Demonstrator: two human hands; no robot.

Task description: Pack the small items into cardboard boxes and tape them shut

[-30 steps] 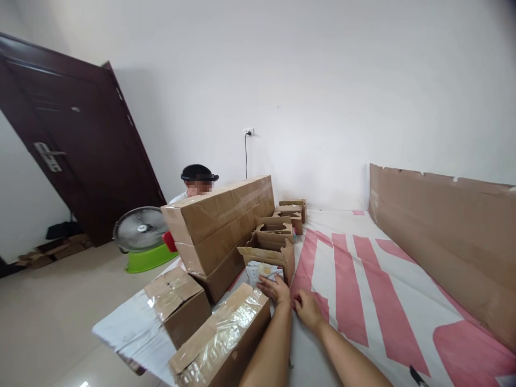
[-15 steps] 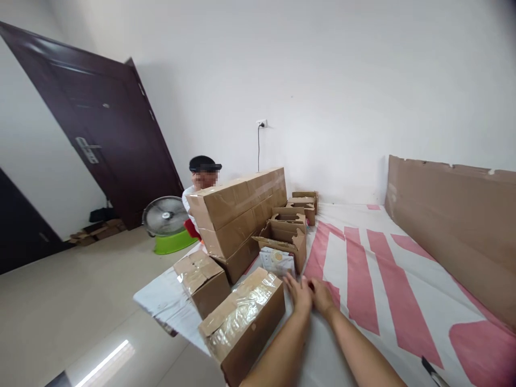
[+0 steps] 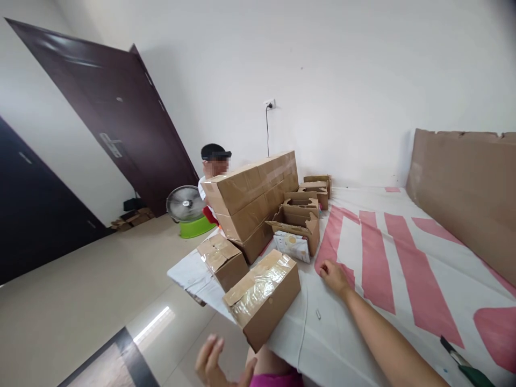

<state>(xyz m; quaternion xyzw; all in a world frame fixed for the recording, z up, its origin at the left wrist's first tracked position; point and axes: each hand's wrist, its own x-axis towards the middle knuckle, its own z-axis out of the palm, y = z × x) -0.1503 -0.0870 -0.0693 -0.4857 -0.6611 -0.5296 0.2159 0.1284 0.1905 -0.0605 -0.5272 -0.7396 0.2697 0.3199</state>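
My left hand [image 3: 220, 365] is low in the view, off the table's front edge, with its fingers apart and nothing in them. Nearest to it is a long cardboard box [image 3: 264, 287] with shiny clear tape across its top. My right hand [image 3: 335, 275] rests on the cloth-covered table, its fingers curled together; whatever they may hold is hidden. Just beyond that hand stands an open cardboard box [image 3: 298, 228] with a white printed packet [image 3: 291, 246] leaning on its near side. A small pale piece [image 3: 318, 314] lies on the cloth.
Stacked cardboard boxes [image 3: 250, 207] form a wall, with a smaller box [image 3: 223, 260] before it. A person in a black cap [image 3: 215, 151] sits behind, near a fan [image 3: 186, 203]. A green-handled cutter [image 3: 463, 363] lies at the right. A cardboard sheet [image 3: 463, 188] borders the table.
My hands were together beside the taped box. The left has moved away toward the lower left and off the table, while the right stays on the cloth. The view has shifted.
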